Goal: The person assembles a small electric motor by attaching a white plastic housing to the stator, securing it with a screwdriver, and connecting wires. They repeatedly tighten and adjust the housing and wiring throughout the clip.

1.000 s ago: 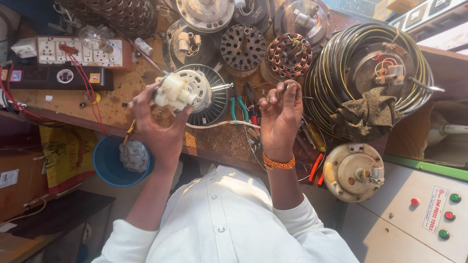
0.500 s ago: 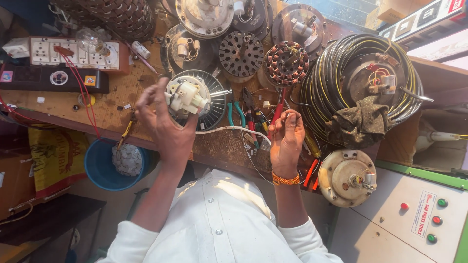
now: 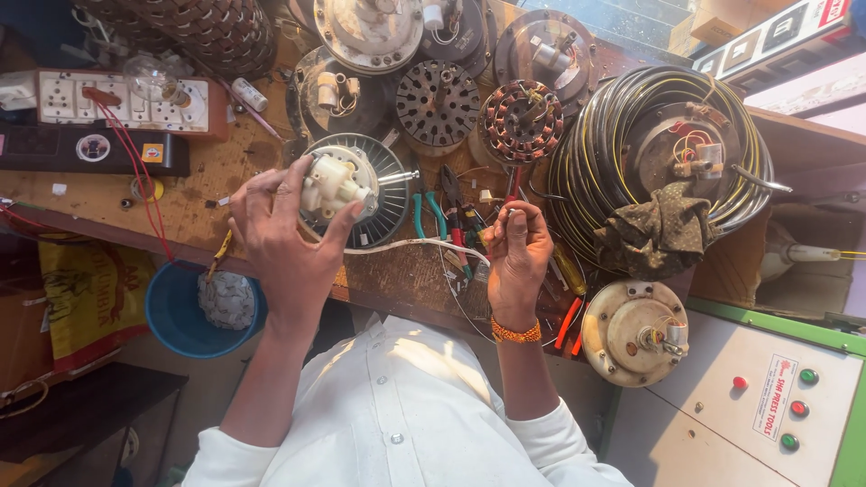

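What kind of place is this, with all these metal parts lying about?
Most likely a small repair shop for fans or electric motors. The wooden bench is crowded with copper-wound stators, a cable coil and pliers, and the left hand holds a small motor.

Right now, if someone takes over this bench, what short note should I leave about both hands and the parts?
Left hand: fingers clasp the cream plastic motor part against the finned round disc.
Right hand: fingers pinched shut on something too small to tell.
White wire runs loose between the hands.
Green-handled pliers lie untouched on the bench.
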